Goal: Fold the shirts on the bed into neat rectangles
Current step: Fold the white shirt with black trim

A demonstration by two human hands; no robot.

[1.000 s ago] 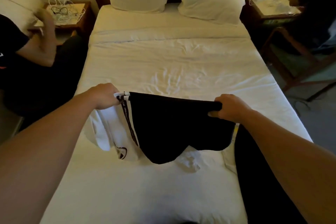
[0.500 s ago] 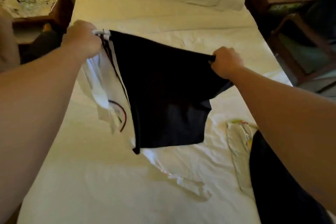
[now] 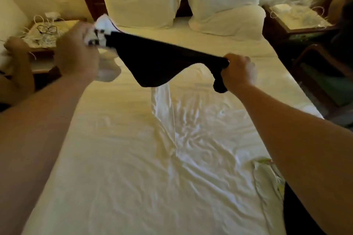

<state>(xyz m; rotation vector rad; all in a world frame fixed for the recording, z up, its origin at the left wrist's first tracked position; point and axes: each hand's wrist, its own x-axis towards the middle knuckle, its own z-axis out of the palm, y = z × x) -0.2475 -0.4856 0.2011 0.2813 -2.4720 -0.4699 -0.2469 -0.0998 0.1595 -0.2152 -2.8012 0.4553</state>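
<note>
A black and white shirt (image 3: 156, 63) hangs in the air above the middle of the bed (image 3: 118, 177), stretched between both hands. My left hand (image 3: 76, 51) grips its white, trimmed end at the upper left and is blurred by motion. My right hand (image 3: 237, 73) grips the black end, lower and to the right. A white strip of the shirt trails down to the sheet below. At the bed's right edge lies a pale shirt (image 3: 269, 179) with coloured marks, next to a black garment (image 3: 298, 213), both partly hidden by my right arm.
Two white pillows (image 3: 141, 0) lean on the headboard. A nightstand (image 3: 49, 32) with cables stands at the left, and another person's arm (image 3: 17, 66) is beside it. Another nightstand (image 3: 298, 17) and a wooden chair (image 3: 324, 82) stand to the right.
Both hands have lifted the shirt up off the bed and swung it away toward the pillows. The cloth now hangs shorter and bunched, with only a white strip reaching the sheet.
</note>
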